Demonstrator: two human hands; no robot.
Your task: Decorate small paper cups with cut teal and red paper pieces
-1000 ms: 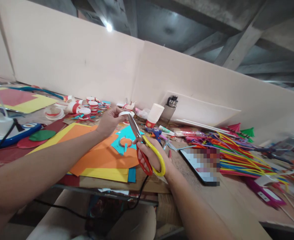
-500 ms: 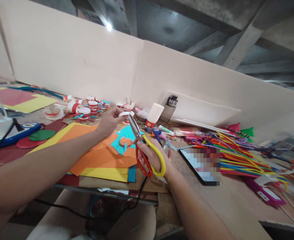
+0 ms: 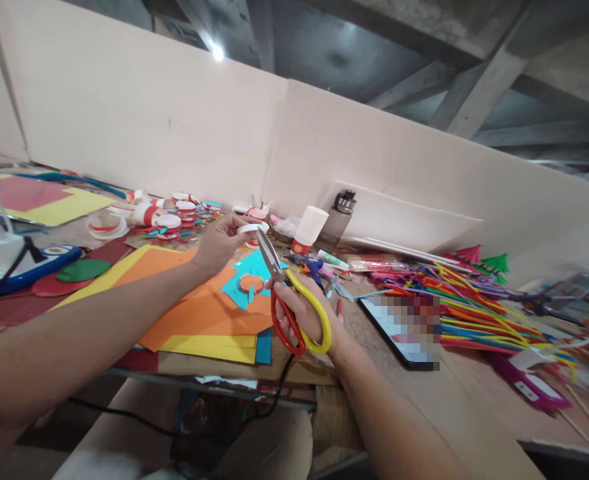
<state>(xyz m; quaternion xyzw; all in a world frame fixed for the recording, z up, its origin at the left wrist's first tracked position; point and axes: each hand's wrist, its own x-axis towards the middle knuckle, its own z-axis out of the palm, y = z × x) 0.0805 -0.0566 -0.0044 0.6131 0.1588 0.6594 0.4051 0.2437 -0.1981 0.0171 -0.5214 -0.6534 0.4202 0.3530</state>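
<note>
Pinches a ring (image 3: 248, 228) in the left hand (image 3: 219, 245) near mid-frame. Grips scissors (image 3: 275, 266) by the handles in the right hand (image 3: 303, 308), with blades at the ring's right edge. Could crumple the ring by pinching too hard, or nick the left hand by slipping.

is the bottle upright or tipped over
Upright: the bottle has its black lid on top and slants in view much like the cups beside it.

Craft workshop: scissors (image 3: 273, 260), coloured paper (image 3: 199, 313).
</note>
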